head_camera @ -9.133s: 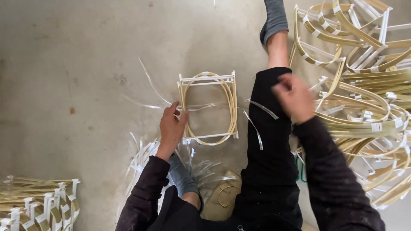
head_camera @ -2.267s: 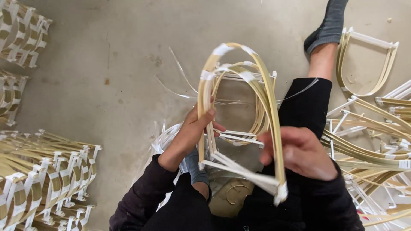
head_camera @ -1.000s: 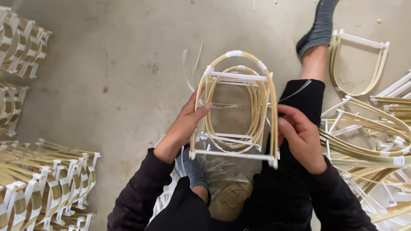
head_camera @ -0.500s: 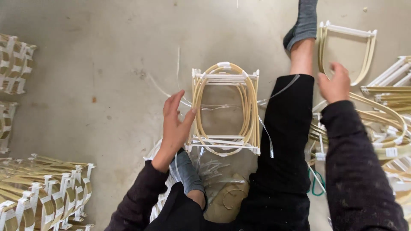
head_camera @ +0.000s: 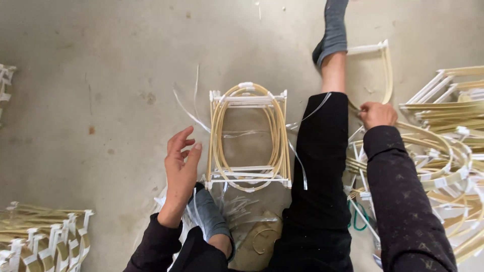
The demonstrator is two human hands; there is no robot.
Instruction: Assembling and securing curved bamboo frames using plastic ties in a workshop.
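1. On the concrete floor (head_camera: 101, 60) between my legs lies the bundle of bent cane hoops (head_camera: 249, 136), tied with white strips at its near and far ends. It lies flat, its near end just beyond my grey-socked foot (head_camera: 209, 216).

2. My left hand (head_camera: 181, 163) hovers just beside the bundle's left edge, palm turned toward it, fingers (head_camera: 184, 138) spread apart and holding nothing. I cannot tell whether the fingertips brush the cane.

3. My right hand (head_camera: 377, 114) is out past my right leg (head_camera: 322, 166), its fingers closed on a loose cane hoop (head_camera: 385, 70) at the edge of the big heap of hoops (head_camera: 443, 136) on my right.

4. As I judge it, the step in hand is fetching the next hoop for the bundle. The next move calls for lifting that hoop free of the tangle without dragging its neighbours, then carrying it over my leg while the left hand steadies the bundle.

5. Half a second ago my right hand was reaching toward that hoop with fingers open; now it has closed on it. A second ago both hands held the bundle up off the floor; now it lies down and the left hand has let go. The stack of finished bundles (head_camera: 45, 236) at lower left looks unchanged.
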